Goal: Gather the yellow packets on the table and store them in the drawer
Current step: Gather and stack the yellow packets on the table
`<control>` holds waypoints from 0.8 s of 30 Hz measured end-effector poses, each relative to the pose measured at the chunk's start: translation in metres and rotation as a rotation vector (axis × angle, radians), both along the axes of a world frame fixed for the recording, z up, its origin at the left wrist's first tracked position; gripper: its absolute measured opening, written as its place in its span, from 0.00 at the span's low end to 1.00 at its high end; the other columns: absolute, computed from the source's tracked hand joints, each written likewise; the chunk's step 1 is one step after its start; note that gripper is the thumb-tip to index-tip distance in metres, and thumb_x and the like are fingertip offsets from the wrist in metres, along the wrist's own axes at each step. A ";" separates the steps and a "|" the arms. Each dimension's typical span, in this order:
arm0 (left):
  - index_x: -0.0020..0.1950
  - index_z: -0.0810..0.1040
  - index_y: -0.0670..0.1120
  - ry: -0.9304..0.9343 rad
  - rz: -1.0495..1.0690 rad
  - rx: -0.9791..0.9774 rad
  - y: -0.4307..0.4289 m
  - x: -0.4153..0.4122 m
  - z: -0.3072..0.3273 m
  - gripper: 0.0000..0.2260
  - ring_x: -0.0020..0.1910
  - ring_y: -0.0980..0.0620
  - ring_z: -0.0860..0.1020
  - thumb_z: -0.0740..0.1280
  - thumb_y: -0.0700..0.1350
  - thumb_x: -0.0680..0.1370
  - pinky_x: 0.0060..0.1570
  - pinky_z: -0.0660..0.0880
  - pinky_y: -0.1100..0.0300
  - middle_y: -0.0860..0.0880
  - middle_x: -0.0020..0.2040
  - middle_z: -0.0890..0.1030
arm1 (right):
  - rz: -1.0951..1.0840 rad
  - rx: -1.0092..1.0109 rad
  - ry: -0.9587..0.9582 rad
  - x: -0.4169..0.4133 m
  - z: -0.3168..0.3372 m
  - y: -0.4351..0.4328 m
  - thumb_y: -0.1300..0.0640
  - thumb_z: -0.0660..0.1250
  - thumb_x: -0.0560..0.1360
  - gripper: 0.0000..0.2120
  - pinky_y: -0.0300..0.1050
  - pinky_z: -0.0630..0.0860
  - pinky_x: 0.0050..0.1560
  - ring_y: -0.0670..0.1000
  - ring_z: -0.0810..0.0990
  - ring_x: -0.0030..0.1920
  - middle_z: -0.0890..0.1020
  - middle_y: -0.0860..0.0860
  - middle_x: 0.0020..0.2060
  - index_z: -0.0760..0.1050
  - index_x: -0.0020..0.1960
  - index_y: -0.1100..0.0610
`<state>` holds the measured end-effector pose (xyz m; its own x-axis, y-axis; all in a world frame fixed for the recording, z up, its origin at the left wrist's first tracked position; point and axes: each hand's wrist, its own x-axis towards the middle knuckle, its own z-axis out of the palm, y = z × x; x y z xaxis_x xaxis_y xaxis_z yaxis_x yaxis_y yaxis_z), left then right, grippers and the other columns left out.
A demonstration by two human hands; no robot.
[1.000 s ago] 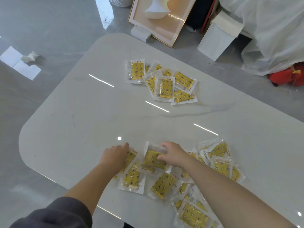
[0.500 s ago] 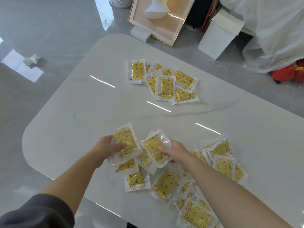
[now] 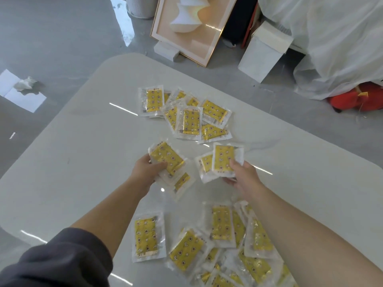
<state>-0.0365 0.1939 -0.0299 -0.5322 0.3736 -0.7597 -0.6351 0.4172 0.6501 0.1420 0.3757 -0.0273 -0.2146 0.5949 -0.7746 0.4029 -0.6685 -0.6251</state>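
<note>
Yellow packets in clear wrappers lie in two groups on the white table [image 3: 83, 154]. A far pile [image 3: 189, 119] sits near the table's middle back, and a near pile [image 3: 223, 243] spreads along the front edge. My left hand [image 3: 146, 171] is shut on a small bunch of packets [image 3: 167, 157], held above the table. To its right, my right hand [image 3: 243, 177] grips another small bunch of packets [image 3: 221, 161]. Both bunches hang between the two piles. One single packet [image 3: 147, 237] lies apart at the front left. No drawer is in view.
Beyond the table's far edge stand a framed picture [image 3: 196, 36] leaning on the floor, a white box [image 3: 263, 56], a white draped sheet [image 3: 335, 38] and a red object [image 3: 356, 98]. Paper and a crumpled tissue [image 3: 22, 88] lie on the grey floor at left.
Both hands closed on packets from the near pile, lifted them and moved forward toward the far pile. The camera view shifted so the near pile sits lower in frame.
</note>
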 end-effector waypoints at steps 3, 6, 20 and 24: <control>0.50 0.77 0.45 -0.020 0.037 0.082 0.062 0.014 0.002 0.08 0.44 0.47 0.81 0.68 0.33 0.76 0.45 0.80 0.54 0.43 0.49 0.82 | -0.139 0.031 0.044 0.001 0.006 0.045 0.57 0.63 0.80 0.06 0.47 0.80 0.42 0.52 0.81 0.43 0.81 0.53 0.46 0.74 0.56 0.57; 0.58 0.75 0.42 -0.061 0.115 0.156 0.119 0.021 0.001 0.12 0.45 0.47 0.81 0.68 0.34 0.76 0.45 0.80 0.53 0.44 0.51 0.81 | -0.194 -0.010 0.107 0.005 0.008 0.086 0.55 0.63 0.81 0.08 0.47 0.79 0.36 0.53 0.82 0.42 0.81 0.55 0.49 0.73 0.58 0.56; 0.52 0.76 0.49 0.334 -0.448 -0.385 0.009 0.111 -0.020 0.09 0.49 0.51 0.78 0.70 0.42 0.74 0.44 0.74 0.62 0.51 0.50 0.79 | 1.023 0.494 -0.236 0.075 -0.005 0.007 0.56 0.62 0.78 0.05 0.40 0.75 0.45 0.45 0.78 0.44 0.80 0.43 0.43 0.77 0.50 0.52; 0.57 0.76 0.48 0.534 -0.607 -0.619 -0.053 0.125 -0.024 0.13 0.59 0.49 0.72 0.70 0.43 0.73 0.50 0.70 0.60 0.50 0.57 0.73 | 1.455 0.591 -0.234 0.075 -0.004 -0.053 0.52 0.62 0.78 0.10 0.45 0.74 0.55 0.48 0.76 0.55 0.78 0.46 0.53 0.75 0.58 0.52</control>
